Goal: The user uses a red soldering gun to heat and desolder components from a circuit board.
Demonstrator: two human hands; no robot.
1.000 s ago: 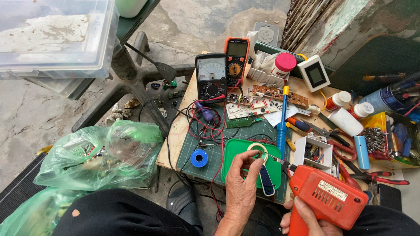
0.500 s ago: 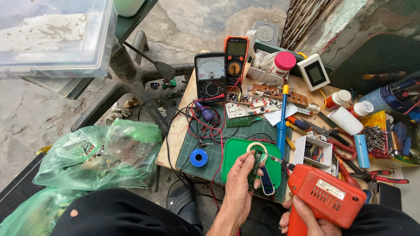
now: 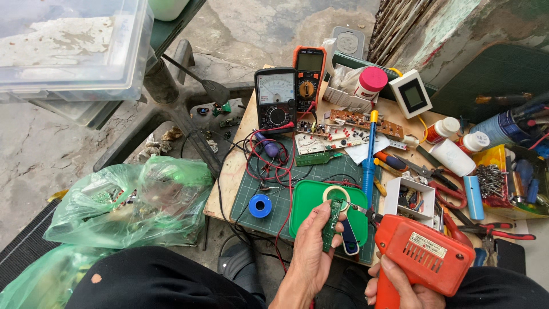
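Holding a narrow green circuit board (image 3: 330, 224) upright in the left hand (image 3: 311, 252), low in the frame's centre, over the green lid (image 3: 306, 201).
The right hand (image 3: 400, 289), at the lower right, grips the handle of an orange soldering gun (image 3: 423, 254), whose tip points left and sits just beside the board. Behind them on the cluttered desk (image 3: 229, 177) lie a green cutting mat (image 3: 286, 197), a blue solder spool (image 3: 261, 205) and two multimeters (image 3: 291, 91).

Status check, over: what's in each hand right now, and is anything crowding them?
Left hand grips narrow green circuit board. Right hand holds orange soldering gun, tip at board. Green lid, tape roll beneath.
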